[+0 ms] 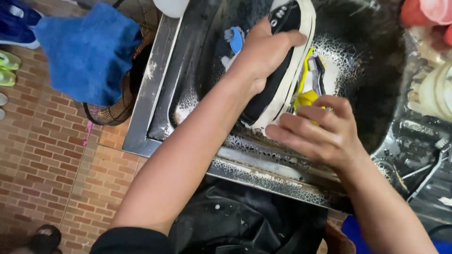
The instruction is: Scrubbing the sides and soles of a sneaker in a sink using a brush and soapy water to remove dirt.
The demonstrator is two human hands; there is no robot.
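Left hand (263,51) has a closed grip around a black sneaker with a white sole (278,80), fingers wrapped over the sole edge near the heel end, holding it tilted on its side over a metal sink (155,94). Shoe sits inside the basin, toe end pointing down toward the near rim.

Right hand (315,134) is just beside the shoe, fingers curled shut on a yellow brush (305,96) (only part of it shows above the knuckles, so the bristle end can't be made out). Brush touches the shoe's sole side.

Sink: soapy foam along the near rim and the basin floor, dark wet surface. A blue-and-white item (234,40) lies in the basin behind the left hand, can't tell what it is.

Around it:
- blue cloth (89,51) draped over a dark mesh basket (125,106), left of the sink
- brick-pattern floor (42,155) below
- green shoes (7,68) at the far left edge
- dark apron (235,221) on the person's front, against the sink edge
- pale stacked items (435,91) on the right, blurred
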